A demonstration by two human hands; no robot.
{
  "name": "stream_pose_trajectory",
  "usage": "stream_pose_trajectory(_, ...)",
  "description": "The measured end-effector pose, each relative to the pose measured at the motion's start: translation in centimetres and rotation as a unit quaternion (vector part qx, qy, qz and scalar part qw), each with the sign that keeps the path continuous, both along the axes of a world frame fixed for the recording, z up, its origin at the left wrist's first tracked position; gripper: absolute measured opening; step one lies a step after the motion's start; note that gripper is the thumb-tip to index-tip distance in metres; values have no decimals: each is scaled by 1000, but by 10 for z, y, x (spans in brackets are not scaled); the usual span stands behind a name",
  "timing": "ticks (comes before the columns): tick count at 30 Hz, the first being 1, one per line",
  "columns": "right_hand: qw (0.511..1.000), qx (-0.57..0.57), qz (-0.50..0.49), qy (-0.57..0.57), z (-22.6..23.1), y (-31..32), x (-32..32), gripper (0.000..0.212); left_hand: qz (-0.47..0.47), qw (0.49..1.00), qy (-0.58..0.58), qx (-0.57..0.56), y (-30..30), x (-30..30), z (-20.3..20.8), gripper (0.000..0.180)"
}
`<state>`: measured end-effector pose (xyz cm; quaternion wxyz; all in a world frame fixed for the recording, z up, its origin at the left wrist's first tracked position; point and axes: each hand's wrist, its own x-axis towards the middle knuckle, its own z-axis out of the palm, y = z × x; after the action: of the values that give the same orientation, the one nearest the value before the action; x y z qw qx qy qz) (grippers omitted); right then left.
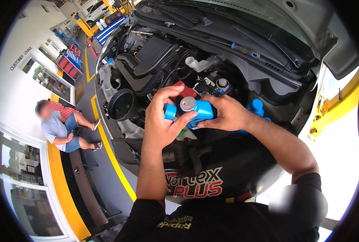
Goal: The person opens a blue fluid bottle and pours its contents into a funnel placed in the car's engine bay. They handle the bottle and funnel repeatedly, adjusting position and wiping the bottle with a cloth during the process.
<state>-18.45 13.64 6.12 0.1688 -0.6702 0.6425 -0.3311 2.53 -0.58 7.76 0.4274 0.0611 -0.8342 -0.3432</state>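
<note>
Over the car's open engine bay (151, 60), my right hand (230, 114) grips a blue bottle (204, 109) around its body. Its mouth is topped by a round silvery seal (188, 104). My left hand (159, 117) has a blue screw cap (170, 111) between its fingers, apart from the bottle's mouth, and the left thumb reaches against the bottle. To the left of my hands, a wide black funnel (121, 105) stands in the engine bay. Beyond my right wrist is another blue bottle (257, 107), partly hidden by my forearm.
A white filler neck (192, 63) and a battery (211, 82) sit beyond my hands. A dark printed cover (228, 161) drapes the car's front. At left, a person (64, 127) sits beside the yellow floor line (117, 167). A yellow lift post (336, 105) stands at right.
</note>
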Motion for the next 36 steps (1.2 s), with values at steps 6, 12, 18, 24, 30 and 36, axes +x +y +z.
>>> stream_pose_trajectory(6,999,-26,18,-38,-8,-6,-3,61,-31,993,-74,-86,0,4,24,38)
stream_pose_trajectory(12,999,-19,-5,-49,1,-2,-1,60,-12,992,-43,-116,3,-7,16,32)
stream_pose_trajectory(18,998,-25,-1,-57,-4,-3,-2,60,-1,991,-65,-114,3,-10,14,30)
stream_pose_trajectory(24,997,-17,7,-80,-4,-4,-2,62,-48,983,-175,35,-4,-6,55,25)
stream_pose_trajectory(30,998,-6,43,-49,-5,-3,-7,59,-134,897,-385,-171,-26,-23,104,21)
stream_pose_trajectory(36,998,5,53,-44,-3,-4,-11,59,-162,865,-404,-250,-21,-37,109,13)
